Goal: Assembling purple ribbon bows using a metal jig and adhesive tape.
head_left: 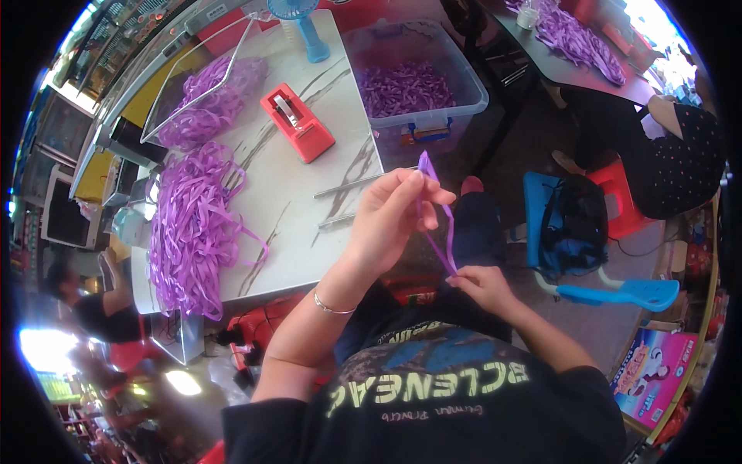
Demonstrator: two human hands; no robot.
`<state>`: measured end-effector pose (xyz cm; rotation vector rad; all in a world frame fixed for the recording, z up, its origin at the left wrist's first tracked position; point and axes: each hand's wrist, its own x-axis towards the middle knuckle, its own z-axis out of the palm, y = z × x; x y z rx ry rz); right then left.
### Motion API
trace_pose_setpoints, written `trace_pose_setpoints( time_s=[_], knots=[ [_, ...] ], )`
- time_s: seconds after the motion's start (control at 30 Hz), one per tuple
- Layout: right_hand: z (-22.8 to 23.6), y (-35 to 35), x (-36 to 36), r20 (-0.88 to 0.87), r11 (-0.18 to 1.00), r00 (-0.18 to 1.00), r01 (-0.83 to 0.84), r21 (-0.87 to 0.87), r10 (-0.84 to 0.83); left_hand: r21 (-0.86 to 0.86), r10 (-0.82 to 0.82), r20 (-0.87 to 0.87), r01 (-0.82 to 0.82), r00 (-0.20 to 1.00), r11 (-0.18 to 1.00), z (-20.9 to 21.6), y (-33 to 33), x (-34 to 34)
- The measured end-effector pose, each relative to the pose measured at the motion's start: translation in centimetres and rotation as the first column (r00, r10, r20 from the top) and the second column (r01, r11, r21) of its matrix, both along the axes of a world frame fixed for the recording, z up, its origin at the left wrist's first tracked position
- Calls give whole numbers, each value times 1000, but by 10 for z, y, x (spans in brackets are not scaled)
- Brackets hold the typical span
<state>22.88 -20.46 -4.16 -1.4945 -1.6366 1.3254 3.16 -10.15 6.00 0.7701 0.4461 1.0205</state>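
Observation:
My left hand (382, 213) is raised in front of me near the table's right edge, pinching a purple ribbon (450, 232) between thumb and fingers. A folded tip of the ribbon sticks up above those fingers. Lower and to the right, my right hand (488, 289) pinches the bottom end of the same ribbon, which hangs as a narrow loop between both hands. Two thin metal rods (344, 188) lie on the white table beside my left hand. A large pile of purple ribbons (197, 232) spreads over the table's left side.
On the marbled white table (270, 193) stand a red tape dispenser (297, 127) and a blue fan (311, 39). A clear bin (464, 97) of purple pieces sits beyond its right edge. To the right are a blue chair (618, 294) with a black bag (576, 228) and a seated person (672, 155).

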Motion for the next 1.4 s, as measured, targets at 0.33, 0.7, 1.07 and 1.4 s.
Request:
trace_pose_setpoints(
  time_s=[0.33, 0.7, 1.07, 1.4],
  knots=[
    [6, 17, 47, 418, 911, 875, 60, 409, -245, -1, -33, -301, 34, 953, 999, 5, -18, -34],
    [57, 47, 64, 457, 584, 677, -49, 810, -577, 55, -15, -619, 62, 785, 997, -7, -24, -58],
    [36, 38, 64, 358, 587, 747, 54, 807, -560, 182, 59, -622, 71, 781, 981, -11, -15, -60],
    [60, 71, 21, -414, 977, 910, 109, 184, -24, 210, -288, -586, 485, 757, 849, 7, 16, -41]
  ],
)
